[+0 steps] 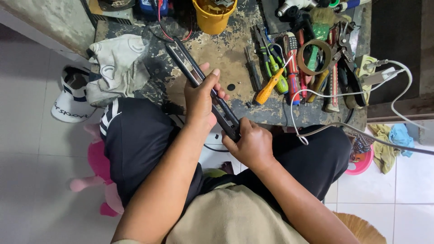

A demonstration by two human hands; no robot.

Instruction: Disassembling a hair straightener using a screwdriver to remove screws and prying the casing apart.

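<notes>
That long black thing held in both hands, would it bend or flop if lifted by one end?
Probably stiff: the long black bar stays straight from the left hand to the bench. It looks like metal, so likely heavy for its width. The right hand grips its near end.

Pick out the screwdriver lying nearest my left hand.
The orange-handled screwdriver, lying slanted closest to the left hand; the green and red ones lie farther right.
</notes>
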